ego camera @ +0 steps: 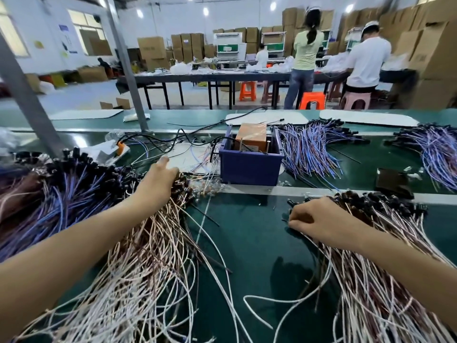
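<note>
Pinching connectors (296,203), right hand (319,219); left hand (158,184) grips wires (148,243).

1. Wire heap (148,256) at 7 o'clock: pale pink and white strands, some brown, with black ends.
2. Wire bundle (371,280) at 4 o'clock: white, pink and dark maroon strands, with black plugs.
3. Purple wires (61,201) at 9 o'clock: violet and blue, black-capped. The same colours show at 2 o'clock.
4. Bin (249,167) at 12 o'clock: dark blue, with an orange box (251,137) in it.
5. Table (247,243): dark green.
6. Stools (312,100) at 1 o'clock: orange.
</note>
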The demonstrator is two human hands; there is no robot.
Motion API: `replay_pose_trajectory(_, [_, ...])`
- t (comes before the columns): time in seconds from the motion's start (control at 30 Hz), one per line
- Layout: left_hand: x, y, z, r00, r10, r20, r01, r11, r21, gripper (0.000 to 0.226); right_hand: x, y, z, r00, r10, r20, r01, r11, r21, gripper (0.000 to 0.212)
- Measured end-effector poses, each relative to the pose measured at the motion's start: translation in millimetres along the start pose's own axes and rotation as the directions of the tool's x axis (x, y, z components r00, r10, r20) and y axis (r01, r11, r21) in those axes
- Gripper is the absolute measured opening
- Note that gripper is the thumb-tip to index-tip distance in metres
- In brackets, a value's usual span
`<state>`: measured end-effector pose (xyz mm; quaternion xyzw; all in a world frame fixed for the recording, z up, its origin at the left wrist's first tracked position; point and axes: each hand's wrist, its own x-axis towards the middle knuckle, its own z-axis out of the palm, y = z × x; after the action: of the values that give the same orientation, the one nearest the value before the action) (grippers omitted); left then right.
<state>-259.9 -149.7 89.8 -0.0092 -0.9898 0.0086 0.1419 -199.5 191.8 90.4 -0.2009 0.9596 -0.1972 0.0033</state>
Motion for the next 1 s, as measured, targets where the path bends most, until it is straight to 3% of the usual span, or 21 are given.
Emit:
replay_pose_trajectory(0.1, [1.9, 4.4, -12.7, 1.0, 0.008, -0.029, -0.013, 0.983, -0.183, 0.043, -0.4, -1.4, -0.4, 0.999, 0.041, 0.03, -0.044, 0.994, 0.102, 0.013])
replay_pose_trajectory(0.17, [0.8, 20.6, -34.9, 0.979, 0.103, -0.178, -0.16, 0.924, -0.346, 0.047, -0.6, -9.8, -1.8, 0.994, 0.093, 0.064, -0.111, 0.916, 0.387, 0.015])
replay_pose_trajectory(0.2, [-2.2, 32.9, -50.1, 0.947, 0.157, -0.28, -0.264, 0.879, -0.398, 0.048, -0.9, -18.2, -2.7, 0.987, 0.125, 0.099, -0.159, 0.812, 0.561, 0.017])
replay_pose_trajectory(0.27, [-14.3, 63.6, -79.3, 0.855, 0.249, -0.455, -0.469, 0.745, -0.474, 0.05, 0.7, -37.1, -3.8, 0.961, 0.125, 0.248, -0.277, 0.441, 0.853, 0.031])
replay_pose_trajectory(0.33, [-34.7, 99.2, -99.1, 0.792, 0.344, -0.504, -0.606, 0.548, -0.577, 0.055, 4.2, -55.2, -4.8, 0.931, -0.006, 0.366, -0.365, 0.073, 0.928, 0.043])
replay_pose_trajectory(0.37, [-46.5, 116.6, -102.9, 0.763, 0.415, -0.495, -0.645, 0.446, -0.621, 0.058, 4.9, -61.9, -4.9, 0.93, -0.097, 0.354, -0.358, -0.031, 0.933, 0.039])
replay_pose_trajectory(0.4, [-58.6, 132.8, -103.6, 0.716, 0.492, -0.494, -0.688, 0.378, -0.62, 0.06, 5.2, -64.0, -4.8, 0.939, -0.155, 0.308, -0.322, -0.069, 0.944, 0.028])
replay_pose_trajectory(0.47, [-75.8, 154.9, -95.4, 0.617, 0.577, -0.535, -0.78, 0.354, -0.517, 0.051, 5.1, -60.3, -4.1, 0.971, -0.091, 0.223, -0.228, -0.051, 0.972, 0.027])
replay_pose_trajectory(0.5, [-80.5, 159.0, -89.0, 0.605, 0.567, -0.559, -0.791, 0.355, -0.498, 0.044, 4.8, -54.6, -5.1, 0.977, -0.023, 0.211, -0.212, -0.042, 0.976, 0.03])
replay_pose_trajectory(0.6, [-90.3, 155.4, -67.3, 0.622, 0.506, -0.598, -0.775, 0.292, -0.56, 0.022, 1.7, -39.4, -10.7, 0.984, 0.0, 0.176, -0.176, 0.036, 0.984, 0.024])
replay_pose_trajectory(0.63, [-95.1, 153.5, -61.5, 0.659, 0.474, -0.585, -0.74, 0.268, -0.617, 0.014, 0.0, -37.1, -12.4, 0.985, 0.003, 0.172, -0.172, 0.044, 0.984, 0.021])
replay_pose_trajectory(0.7, [-100.1, 152.7, -55.3, 0.816, 0.388, -0.427, -0.535, 0.23, -0.813, 0.013, -4.7, -35.9, -15.9, 0.978, 0.047, 0.203, -0.202, -0.013, 0.979, 0.031])
replay_pose_trajectory(0.77, [-96.4, 155.4, -56.5, 0.953, 0.288, -0.092, -0.14, 0.151, -0.979, 0.027, -8.8, -33.5, -17.3, 0.975, 0.085, 0.207, -0.211, 0.041, 0.977, 0.034])
replay_pose_trajectory(0.83, [-87.9, 157.3, -56.5, 0.959, 0.232, 0.165, 0.157, 0.054, -0.986, 0.038, -11.3, -30.8, -17.0, 0.976, 0.126, 0.175, -0.192, 0.133, 0.972, 0.03])
replay_pose_trajectory(0.9, [-81.1, 160.9, -52.8, 0.958, 0.192, 0.215, 0.215, 0.018, -0.976, 0.041, -11.4, -27.0, -17.3, 0.974, 0.193, 0.117, -0.156, 0.206, 0.966, 0.026])
replay_pose_trajectory(1.0, [-73.6, 168.5, -46.0, 0.98, 0.068, 0.185, 0.187, -0.024, -0.982, 0.026, -15.8, -18.4, -21.7, 0.97, 0.238, 0.037, -0.107, 0.287, 0.952, 0.014])
